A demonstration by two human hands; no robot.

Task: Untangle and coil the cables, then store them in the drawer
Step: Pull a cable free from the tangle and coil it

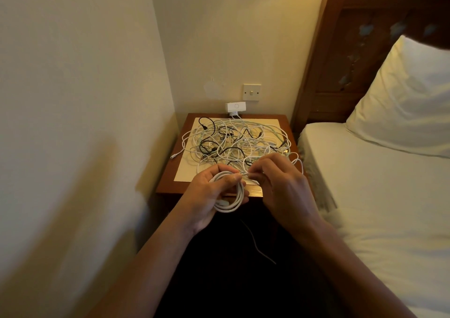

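Place: a bedroom.
Bed: a white-sheeted bed [389,196] on the right, its pillow [409,103] leaning on a carved wooden headboard [341,62].
Furniture: a wooden bedside table [168,185] in the wall corner.
Wall: a switch [251,92] above the table's far edge.

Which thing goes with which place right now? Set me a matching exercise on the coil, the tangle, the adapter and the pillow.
Things:
1. white coil
2. tangled cables
3. white adapter
4. pillow

Places:
A. on the bed
B. held in the left hand
C. against the wall, behind the nightstand
D. spread over the nightstand top

Pairs: 1-B, 2-D, 3-C, 4-A
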